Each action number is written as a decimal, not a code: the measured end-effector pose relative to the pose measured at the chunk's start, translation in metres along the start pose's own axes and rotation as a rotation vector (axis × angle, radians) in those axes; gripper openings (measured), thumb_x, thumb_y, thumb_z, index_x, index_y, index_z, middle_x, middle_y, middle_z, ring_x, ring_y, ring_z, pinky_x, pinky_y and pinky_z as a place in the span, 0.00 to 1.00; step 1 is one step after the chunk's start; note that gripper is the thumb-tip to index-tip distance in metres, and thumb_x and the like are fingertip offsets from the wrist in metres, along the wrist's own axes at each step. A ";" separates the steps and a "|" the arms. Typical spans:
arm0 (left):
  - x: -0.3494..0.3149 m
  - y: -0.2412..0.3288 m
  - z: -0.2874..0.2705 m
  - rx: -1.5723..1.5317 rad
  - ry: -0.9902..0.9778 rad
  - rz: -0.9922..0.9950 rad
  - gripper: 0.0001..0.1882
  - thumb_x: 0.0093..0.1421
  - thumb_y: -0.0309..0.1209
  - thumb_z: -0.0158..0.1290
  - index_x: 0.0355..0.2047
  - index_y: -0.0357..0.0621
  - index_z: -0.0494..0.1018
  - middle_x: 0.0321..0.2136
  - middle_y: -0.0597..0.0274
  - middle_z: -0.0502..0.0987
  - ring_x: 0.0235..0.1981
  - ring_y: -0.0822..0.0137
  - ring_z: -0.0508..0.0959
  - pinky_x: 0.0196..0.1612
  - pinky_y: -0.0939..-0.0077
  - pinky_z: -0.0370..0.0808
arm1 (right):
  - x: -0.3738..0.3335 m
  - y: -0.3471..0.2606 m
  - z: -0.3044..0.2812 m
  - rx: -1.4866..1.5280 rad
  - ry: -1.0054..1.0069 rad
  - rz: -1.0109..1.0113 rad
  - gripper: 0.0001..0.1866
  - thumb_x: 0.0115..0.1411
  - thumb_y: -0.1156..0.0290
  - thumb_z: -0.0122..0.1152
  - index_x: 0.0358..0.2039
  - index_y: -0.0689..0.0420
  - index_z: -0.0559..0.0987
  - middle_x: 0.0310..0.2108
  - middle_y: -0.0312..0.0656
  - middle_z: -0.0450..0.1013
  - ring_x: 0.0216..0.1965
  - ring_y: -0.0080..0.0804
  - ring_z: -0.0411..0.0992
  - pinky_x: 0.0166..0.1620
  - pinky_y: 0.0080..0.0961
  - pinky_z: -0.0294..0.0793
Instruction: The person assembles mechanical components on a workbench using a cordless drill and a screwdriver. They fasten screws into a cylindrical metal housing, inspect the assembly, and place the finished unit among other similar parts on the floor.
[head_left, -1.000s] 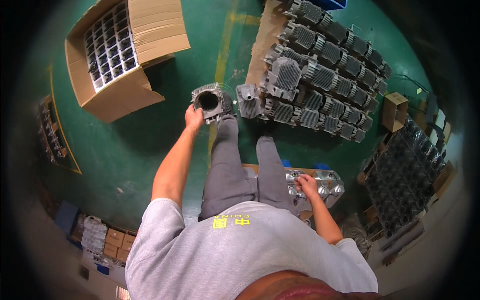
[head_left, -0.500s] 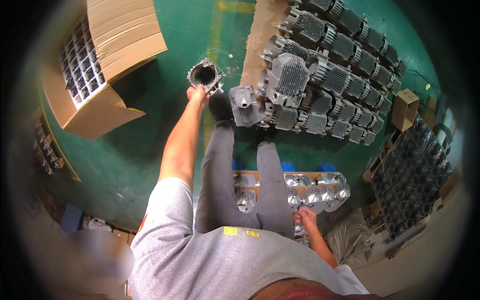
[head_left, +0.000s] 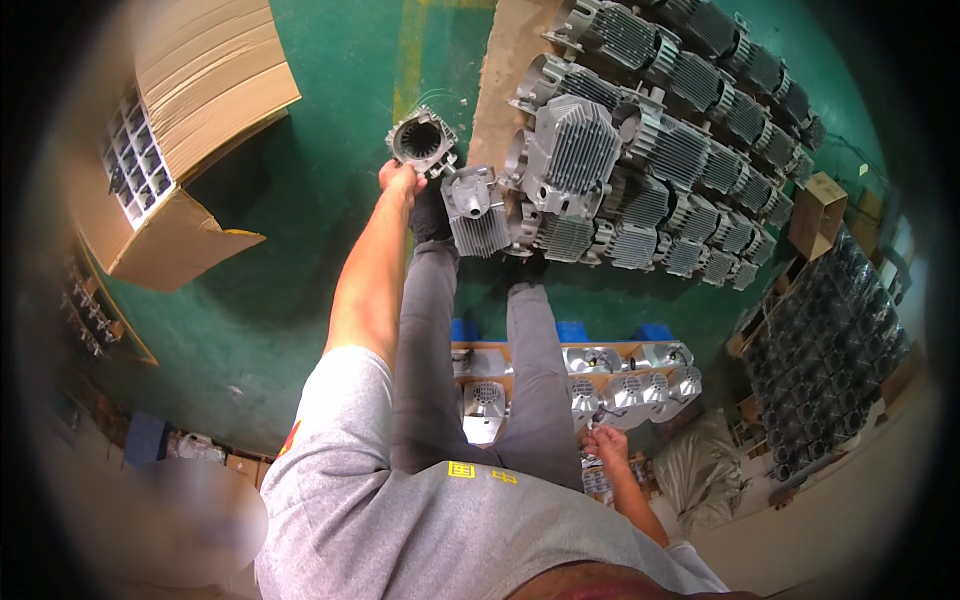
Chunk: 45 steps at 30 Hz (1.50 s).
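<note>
My left hand (head_left: 402, 180) reaches out to the far side, fingers wrapped around the near edge of a finned metal housing (head_left: 440, 165). The round bore of this housing faces up, showing inner fins. Right beside it stands another grey finned housing (head_left: 480, 235) with a short pipe stub, close to my foot. My right hand (head_left: 608, 446) is low on the right, next to shiny metal parts with round grilles (head_left: 624, 391). Its fingers are pinched together; what they hold, if anything, is too small to make out.
Rows of finned housings (head_left: 690, 150) lie on brown cardboard (head_left: 500, 70) at the far right. An open cardboard box (head_left: 210, 90) with a white divider stands on the left. Black round parts under plastic (head_left: 830, 350) and a small carton (head_left: 818, 215) are on the right.
My left hand has moved the housing rightward, closer to the one with the pipe stub. The whole view has shifted slightly. My right hand stays by the grilled parts, fingers still pinched.
</note>
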<state>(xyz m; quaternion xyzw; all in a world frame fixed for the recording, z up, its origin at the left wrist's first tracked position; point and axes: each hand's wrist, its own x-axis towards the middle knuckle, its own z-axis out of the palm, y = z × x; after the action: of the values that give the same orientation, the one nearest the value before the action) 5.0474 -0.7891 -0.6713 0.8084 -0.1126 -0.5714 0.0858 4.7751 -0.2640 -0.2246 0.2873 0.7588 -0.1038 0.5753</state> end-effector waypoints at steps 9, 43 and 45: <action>-0.016 -0.015 0.000 0.146 0.128 0.053 0.16 0.66 0.30 0.55 0.52 0.38 0.74 0.33 0.59 0.79 0.25 0.70 0.80 0.23 0.72 0.84 | 0.008 -0.013 0.008 0.106 0.037 0.035 0.12 0.69 0.69 0.60 0.48 0.62 0.77 0.36 0.40 0.79 0.32 0.25 0.79 0.32 0.19 0.81; -0.209 -0.118 0.018 -0.327 0.004 -0.172 0.32 0.59 0.45 0.59 0.58 0.53 0.57 0.44 0.59 0.71 0.38 0.66 0.76 0.37 0.65 0.76 | 0.018 -0.009 0.017 0.069 -0.008 0.022 0.16 0.70 0.68 0.58 0.53 0.62 0.77 0.40 0.41 0.80 0.37 0.27 0.80 0.36 0.23 0.82; -0.223 -0.126 0.014 -0.429 -0.027 -0.147 0.31 0.60 0.43 0.58 0.58 0.53 0.56 0.44 0.59 0.71 0.39 0.66 0.76 0.39 0.66 0.75 | 0.017 -0.009 0.020 0.060 0.000 0.026 0.16 0.70 0.67 0.57 0.53 0.62 0.76 0.40 0.41 0.80 0.36 0.27 0.79 0.36 0.23 0.82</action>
<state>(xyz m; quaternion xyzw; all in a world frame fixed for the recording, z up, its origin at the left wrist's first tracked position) 4.9734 -0.6056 -0.5079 0.7699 0.0697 -0.5978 0.2125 4.7836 -0.2753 -0.2483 0.3143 0.7513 -0.1190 0.5679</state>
